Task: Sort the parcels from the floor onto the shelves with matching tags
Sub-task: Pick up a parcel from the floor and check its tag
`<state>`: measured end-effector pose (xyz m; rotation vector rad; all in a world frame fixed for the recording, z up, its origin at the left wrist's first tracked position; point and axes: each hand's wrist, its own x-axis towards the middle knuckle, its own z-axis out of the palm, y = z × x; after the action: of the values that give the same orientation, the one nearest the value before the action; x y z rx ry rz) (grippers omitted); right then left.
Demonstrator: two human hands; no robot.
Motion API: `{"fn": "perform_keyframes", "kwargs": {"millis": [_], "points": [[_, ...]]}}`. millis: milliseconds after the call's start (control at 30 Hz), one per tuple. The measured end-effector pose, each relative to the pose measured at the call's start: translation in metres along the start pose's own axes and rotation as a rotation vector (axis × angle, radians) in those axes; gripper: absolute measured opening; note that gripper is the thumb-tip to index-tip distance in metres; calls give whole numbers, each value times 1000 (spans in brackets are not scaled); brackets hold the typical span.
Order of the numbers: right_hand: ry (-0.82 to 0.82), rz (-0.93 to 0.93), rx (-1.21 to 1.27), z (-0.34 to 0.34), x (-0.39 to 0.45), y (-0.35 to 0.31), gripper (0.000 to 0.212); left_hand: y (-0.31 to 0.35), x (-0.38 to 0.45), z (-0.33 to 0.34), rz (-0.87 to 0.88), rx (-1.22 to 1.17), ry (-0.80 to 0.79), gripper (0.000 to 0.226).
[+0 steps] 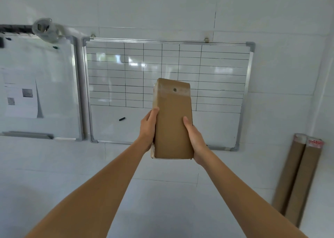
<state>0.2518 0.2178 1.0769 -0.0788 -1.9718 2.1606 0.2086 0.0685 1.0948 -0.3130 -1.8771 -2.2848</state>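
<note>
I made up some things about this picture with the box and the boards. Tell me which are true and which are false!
1. Both hands hold the brown parcel. True: the left hand and right hand grip its sides.
2. The parcel lies on the floor. False: it is held up in front of the gridded whiteboard.
3. Two cardboard tubes lean against the wall at the right. True.
4. The gridded whiteboard is full of writing. False: its boxes look empty.
5. A black marker sits on that whiteboard. True.
</note>
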Motion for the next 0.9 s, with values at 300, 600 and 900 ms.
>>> {"fn": "perform_keyframes", "kwargs": {"millis": [300,600,900], "points": [[165,-166,73,22,4,6,68,8,1,3,-29,40,-68,62],[172,-244,-22,29,0,9,65,-5,-3,-2,-7,11,31,56],[245,-201,-73,34,-6,5,55,-11,-10,-16,-41,2,84,44]]}}
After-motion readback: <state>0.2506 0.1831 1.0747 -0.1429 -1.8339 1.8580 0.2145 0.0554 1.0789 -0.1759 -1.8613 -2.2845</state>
